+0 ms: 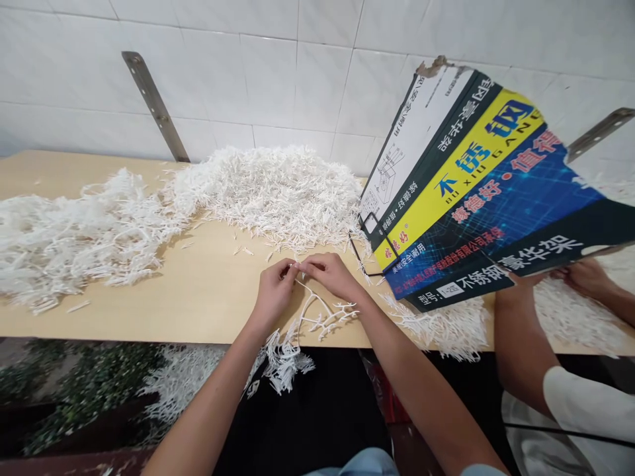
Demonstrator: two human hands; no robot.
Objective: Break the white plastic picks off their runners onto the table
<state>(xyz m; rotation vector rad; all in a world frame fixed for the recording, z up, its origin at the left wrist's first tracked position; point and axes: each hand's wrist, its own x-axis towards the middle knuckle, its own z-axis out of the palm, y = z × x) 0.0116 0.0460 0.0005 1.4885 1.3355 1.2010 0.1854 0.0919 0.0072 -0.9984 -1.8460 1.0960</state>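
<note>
My left hand [278, 285] and my right hand [327, 274] meet fingertip to fingertip above the tan tabletop [213, 307]. Both are closed in a pinch at the upper end of a thin white branched plastic piece [317, 311]. Its forked stems hang down between my forearms. More white strands [288, 363] dangle over the table's front edge below it. Beyond my hands lies a large heap of small white pieces [278, 192]. At the left, a looser pile of longer white branched pieces [84, 238] covers the table.
A printed cardboard panel [461, 198] stands tilted at the right. Behind it, another person's hand [590, 277] is near more white pieces [575, 317]. White branched pieces [451, 324] lie at the panel's foot. Metal brackets [156, 106] meet the tiled wall. Green foliage [104, 377] is below left.
</note>
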